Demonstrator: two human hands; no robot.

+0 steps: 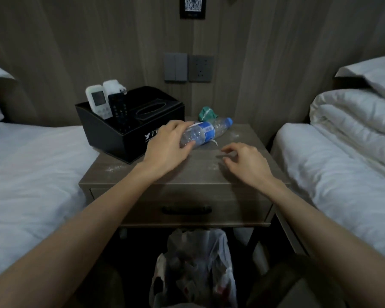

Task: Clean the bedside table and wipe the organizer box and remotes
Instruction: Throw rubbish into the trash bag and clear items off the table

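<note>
Water bottle point(206, 131) is lying sideways on the bench point(187, 174), left hand point(167, 144) fingers point(182, 124) curling round its bottom end, right hand point(246, 161) fingers point(229, 148) hanging loose nearby, holding nothing.

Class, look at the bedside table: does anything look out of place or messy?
Yes. A plastic bottle is on its side, gripped by the left hand; a crumpled green scrap sits behind it; white specks dot the tabletop.

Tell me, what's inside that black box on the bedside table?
The organizer box holds, in its open compartment, a white remote with a screen, a black remote and another white item behind them. A slotted lid covers the rest, hiding its contents.
</note>
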